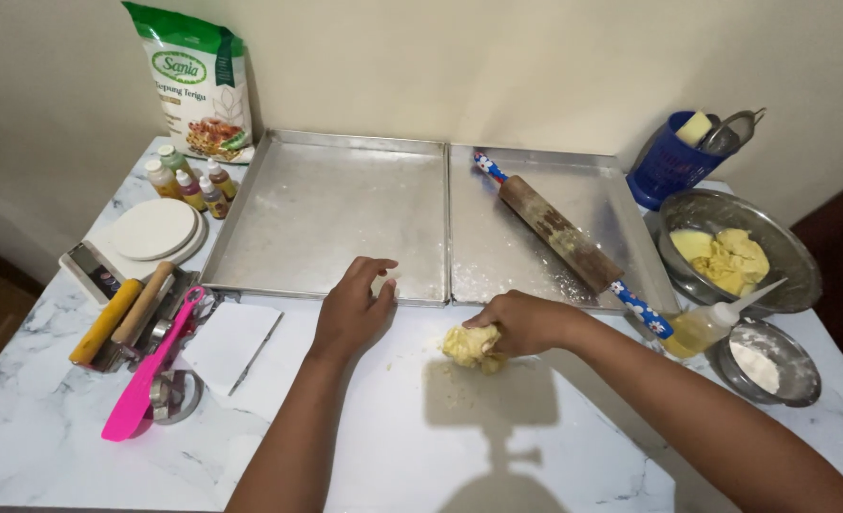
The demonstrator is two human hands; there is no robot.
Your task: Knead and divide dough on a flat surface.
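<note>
While your right hand (526,323) closes over the yellow dough lump (471,346) on the marble tabletop (393,446), your left hand (353,309) rests loosely curled, empty; it looks soft, sticky, tearable, so cup it from underneath

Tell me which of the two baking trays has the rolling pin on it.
The right-hand tray, nearer the metal bowls; the rolling pin lies diagonally across it.

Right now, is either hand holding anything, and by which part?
The right hand grips a yellow dough lump from above at its right side. The left hand holds nothing; it rests on the marble table.
</note>
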